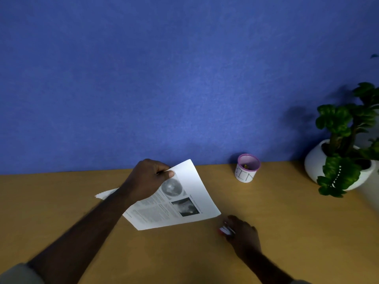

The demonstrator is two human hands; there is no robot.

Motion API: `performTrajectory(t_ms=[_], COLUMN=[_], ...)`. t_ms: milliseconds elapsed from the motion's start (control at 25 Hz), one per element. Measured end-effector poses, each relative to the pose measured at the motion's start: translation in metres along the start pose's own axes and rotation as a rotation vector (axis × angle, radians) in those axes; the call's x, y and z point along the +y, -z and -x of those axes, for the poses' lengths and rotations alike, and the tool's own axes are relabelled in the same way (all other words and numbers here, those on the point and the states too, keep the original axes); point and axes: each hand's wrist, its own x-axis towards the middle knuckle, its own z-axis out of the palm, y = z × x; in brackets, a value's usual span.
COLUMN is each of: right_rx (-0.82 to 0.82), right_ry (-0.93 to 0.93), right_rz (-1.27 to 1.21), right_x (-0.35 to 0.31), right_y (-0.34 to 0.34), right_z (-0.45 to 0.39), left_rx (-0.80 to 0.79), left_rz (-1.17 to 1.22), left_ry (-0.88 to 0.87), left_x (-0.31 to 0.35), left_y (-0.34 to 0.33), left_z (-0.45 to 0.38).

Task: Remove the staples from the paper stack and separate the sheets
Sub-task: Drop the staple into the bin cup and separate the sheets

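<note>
My left hand [149,179] pinches the far corner of a printed sheet [184,201] with text and grey pictures, lifting it at a tilt above the wooden table [184,253]. More white paper [104,194] lies flat on the table behind my left wrist, mostly hidden by the arm. My right hand [243,232] rests on the table right of the sheet, fingers closed around a small red and silver staple remover [224,230]. The remover is blurred and partly covered by the fingers.
A small white cup with a purple rim, marked BIN [247,170], stands at the back against the blue wall [164,78]. A leafy plant in a round white pot [340,160] occupies the right back corner of the table.
</note>
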Motion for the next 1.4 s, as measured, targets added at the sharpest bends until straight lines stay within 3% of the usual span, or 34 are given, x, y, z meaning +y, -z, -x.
performTrajectory(t_ms=[80,160,280,400,520,800,920,1120,1400], right_rx=[-0.062,-0.074,0.007,0.017,0.069,0.125,0.093,0.0,0.099], right_ry=[0.059,0.016,-0.107,-0.082,-0.003,0.19,0.327,0.756,0.895], right_rz=[0.122,0.018,-0.505,-1.061,-1.269,-1.338,-1.218,-0.925,-0.651], right_x=[0.0,-0.011,-0.038,-0.086,-0.13,-0.177,-0.181,-0.188,-0.199], right_y=[-0.003,0.003,0.037,0.104,0.152,0.158,0.185,0.259,0.33], right_z=[-0.004,-0.009,-0.023,-0.033,-0.031,0.003,0.01,0.017,0.034], left_rx=[-0.002,-0.007,-0.014,-0.018,-0.039,0.011,0.004,-0.016,-0.015], left_rz=[0.006,0.002,-0.002,0.0,0.013,0.102,0.099,-0.012,-0.147], left_ry=[-0.006,-0.01,-0.015,-0.041,-0.058,-0.086,-0.072,-0.153,-0.235], left_x=[0.0,0.001,0.004,0.011,0.02,0.036,0.047,0.09,0.142], left_y=[0.0,0.001,0.009,0.019,0.027,0.043,0.063,0.117,0.166], left_z=[-0.002,-0.003,-0.005,-0.009,-0.012,-0.011,-0.009,-0.004,0.009])
